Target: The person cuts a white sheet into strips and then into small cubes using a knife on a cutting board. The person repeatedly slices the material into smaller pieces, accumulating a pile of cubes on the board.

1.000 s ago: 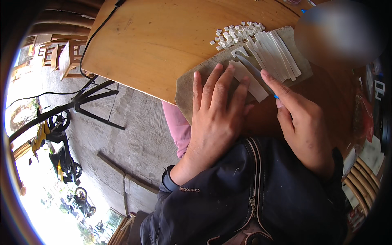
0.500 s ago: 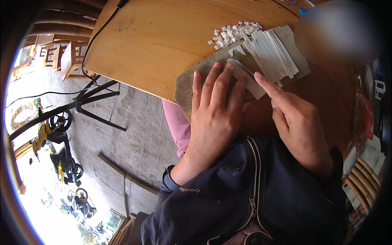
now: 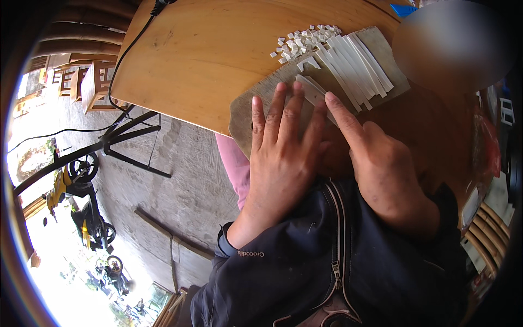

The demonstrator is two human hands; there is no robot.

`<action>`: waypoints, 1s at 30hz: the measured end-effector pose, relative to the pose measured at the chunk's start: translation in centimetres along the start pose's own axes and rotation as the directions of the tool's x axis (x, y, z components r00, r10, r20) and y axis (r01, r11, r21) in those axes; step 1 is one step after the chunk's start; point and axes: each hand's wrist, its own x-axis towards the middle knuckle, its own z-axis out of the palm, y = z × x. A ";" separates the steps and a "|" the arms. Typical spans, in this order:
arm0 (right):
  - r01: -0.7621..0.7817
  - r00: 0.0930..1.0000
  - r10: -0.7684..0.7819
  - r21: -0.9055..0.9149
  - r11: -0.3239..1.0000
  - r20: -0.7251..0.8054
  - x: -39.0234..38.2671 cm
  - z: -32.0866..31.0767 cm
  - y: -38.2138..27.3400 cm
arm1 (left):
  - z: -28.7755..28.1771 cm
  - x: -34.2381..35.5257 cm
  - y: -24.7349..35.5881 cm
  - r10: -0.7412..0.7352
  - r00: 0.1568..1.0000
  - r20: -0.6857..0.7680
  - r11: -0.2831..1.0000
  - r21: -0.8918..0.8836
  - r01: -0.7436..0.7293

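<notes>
White flat strip (image 3: 311, 90), aslant on worn board (image 3: 241, 117), partly under left hand (image 3: 284, 147)

Left hand (image 3: 284, 128) and right hand (image 3: 384, 161) cover part of the white sheet strip (image 3: 309, 88). Left thumb mostly hidden. Right hand's folded fingers out of sight, grip contents covered. Round blur, upper right: unreadable. Black cable (image 3: 129, 50) cut by top edge. Distant motorbikes (image 3: 113, 267) small, washed out.
</notes>
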 end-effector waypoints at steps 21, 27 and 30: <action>-0.018 1.000 0.019 -0.073 0.997 0.016 -3.6 -0.4 0.6 | -0.2 0.1 0.5 -0.020 1.000 0.008 0.999 0.035 0.019; -0.017 1.000 0.017 -0.050 0.999 -0.001 -3.9 -0.1 0.9 | -0.6 0.1 0.2 0.029 0.999 0.028 0.998 0.050 -0.031; -0.006 1.000 0.006 -0.042 0.999 0.004 -4.2 0.0 1.1 | -0.8 0.1 0.4 0.020 0.998 0.052 0.997 0.073 -0.024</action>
